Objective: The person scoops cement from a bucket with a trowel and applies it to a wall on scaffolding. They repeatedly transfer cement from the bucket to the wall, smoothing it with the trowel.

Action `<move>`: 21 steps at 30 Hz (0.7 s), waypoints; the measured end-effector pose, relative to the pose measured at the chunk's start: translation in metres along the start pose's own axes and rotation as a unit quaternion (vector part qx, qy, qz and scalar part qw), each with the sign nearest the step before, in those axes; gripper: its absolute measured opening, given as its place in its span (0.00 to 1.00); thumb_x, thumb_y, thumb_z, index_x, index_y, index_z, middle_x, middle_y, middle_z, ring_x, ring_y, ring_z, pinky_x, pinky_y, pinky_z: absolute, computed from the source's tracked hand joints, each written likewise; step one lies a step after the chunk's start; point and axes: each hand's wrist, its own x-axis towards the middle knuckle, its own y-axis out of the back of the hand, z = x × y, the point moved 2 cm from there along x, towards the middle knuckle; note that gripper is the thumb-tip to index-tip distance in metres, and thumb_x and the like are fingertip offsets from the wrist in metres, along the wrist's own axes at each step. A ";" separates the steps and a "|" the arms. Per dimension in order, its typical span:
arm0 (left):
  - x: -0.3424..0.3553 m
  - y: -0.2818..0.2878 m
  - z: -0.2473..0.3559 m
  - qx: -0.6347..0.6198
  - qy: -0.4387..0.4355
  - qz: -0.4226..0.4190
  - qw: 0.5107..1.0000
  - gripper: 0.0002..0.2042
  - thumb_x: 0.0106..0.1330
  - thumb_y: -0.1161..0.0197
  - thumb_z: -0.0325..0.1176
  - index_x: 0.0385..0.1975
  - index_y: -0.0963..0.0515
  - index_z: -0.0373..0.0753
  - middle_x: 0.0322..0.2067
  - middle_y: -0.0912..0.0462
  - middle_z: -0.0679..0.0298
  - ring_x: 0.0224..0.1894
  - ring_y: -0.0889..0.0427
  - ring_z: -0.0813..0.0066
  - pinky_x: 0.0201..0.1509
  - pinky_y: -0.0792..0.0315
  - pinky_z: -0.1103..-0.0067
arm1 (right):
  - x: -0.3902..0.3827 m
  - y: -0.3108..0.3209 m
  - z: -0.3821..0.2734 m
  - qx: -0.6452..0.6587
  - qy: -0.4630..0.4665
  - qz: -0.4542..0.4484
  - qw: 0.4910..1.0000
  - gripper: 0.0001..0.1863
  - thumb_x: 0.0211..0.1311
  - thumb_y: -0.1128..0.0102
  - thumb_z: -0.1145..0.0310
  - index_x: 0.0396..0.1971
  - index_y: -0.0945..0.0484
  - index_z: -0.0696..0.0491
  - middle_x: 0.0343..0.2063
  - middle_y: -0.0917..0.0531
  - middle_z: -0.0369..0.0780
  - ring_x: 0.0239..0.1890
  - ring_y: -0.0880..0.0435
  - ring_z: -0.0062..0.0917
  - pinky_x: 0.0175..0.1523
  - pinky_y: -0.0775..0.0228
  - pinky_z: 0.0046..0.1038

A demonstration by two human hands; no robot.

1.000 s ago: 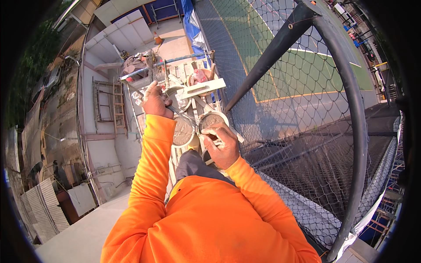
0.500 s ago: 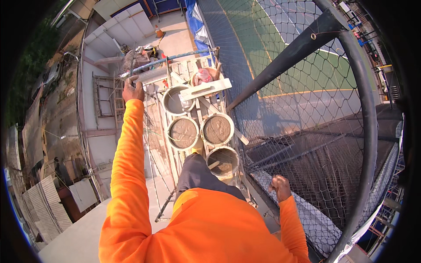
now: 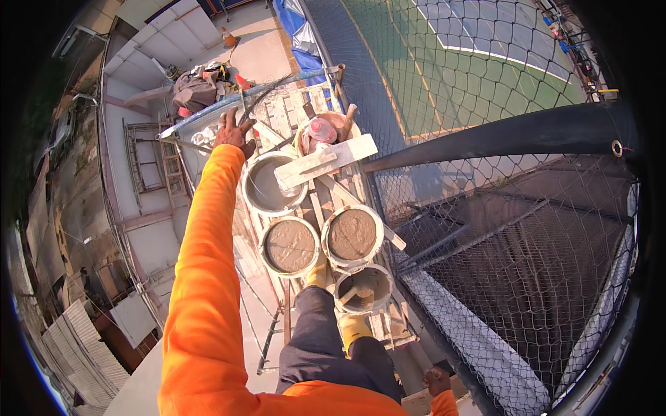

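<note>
My left hand point(image 3: 234, 133) reaches far ahead with its fingers spread and nothing in it. It is just short of the scaffold's end pipe point(image 3: 260, 90), and I cannot tell whether it touches anything. My right hand point(image 3: 436, 381) is low at the right, fingers curled, with nothing visible in them. Ahead of me are a bucket of grey mix point(image 3: 250, 197), a left bucket of brown mortar point(image 3: 290, 246) and a right one point(image 3: 352, 234). A nearer bucket point(image 3: 378, 297) holds mortar and a handled tool. A pale float point(image 3: 350, 154) lies across the farthest bucket's rim.
The buckets stand on a narrow platform of wooden slats point(image 3: 281, 114), my yellow boots point(image 3: 355, 329) beside them. Chain-link fence point(image 3: 485, 277) and a thick black pipe point(image 3: 499, 132) border the right. A pink-capped bottle point(image 3: 321, 130) sits in a tub. The ground lies well below on the left.
My left hand has opened from curled fingers to spread ones and moved slightly right. My right hand has dropped toward the lower edge. The view has shifted, bringing both boots into sight.
</note>
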 end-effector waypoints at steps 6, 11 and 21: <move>-0.101 -0.054 0.056 -0.194 0.036 -0.084 0.977 0.28 0.61 0.32 0.36 0.64 0.26 0.47 0.74 0.43 0.49 0.69 0.32 0.39 0.71 0.31 0.61 | -0.011 -0.064 -0.068 -0.181 0.107 -0.004 0.978 0.12 0.70 0.41 0.67 0.26 0.22 0.57 0.20 0.20 0.39 0.22 0.24 0.23 0.33 0.29 0.29; -0.305 -0.021 0.168 -0.315 -0.046 -0.451 0.834 0.21 0.66 0.33 0.51 0.47 0.16 0.39 0.41 0.12 0.51 0.40 0.13 0.55 0.51 0.19 0.66 | -0.017 -0.113 -0.146 -0.146 0.247 0.077 0.955 0.09 0.66 0.39 0.67 0.31 0.19 0.58 0.24 0.20 0.47 0.28 0.18 0.37 0.37 0.27 0.34; -0.447 0.068 0.352 -0.777 0.241 -0.238 0.531 0.17 0.79 0.46 0.49 0.48 0.30 0.39 0.23 0.29 0.69 0.22 0.25 0.77 0.24 0.22 0.76 | -0.072 -0.082 -0.125 -0.218 0.431 -0.096 0.871 0.14 0.68 0.36 0.58 0.39 0.18 0.55 0.38 0.18 0.44 0.42 0.17 0.42 0.46 0.25 0.39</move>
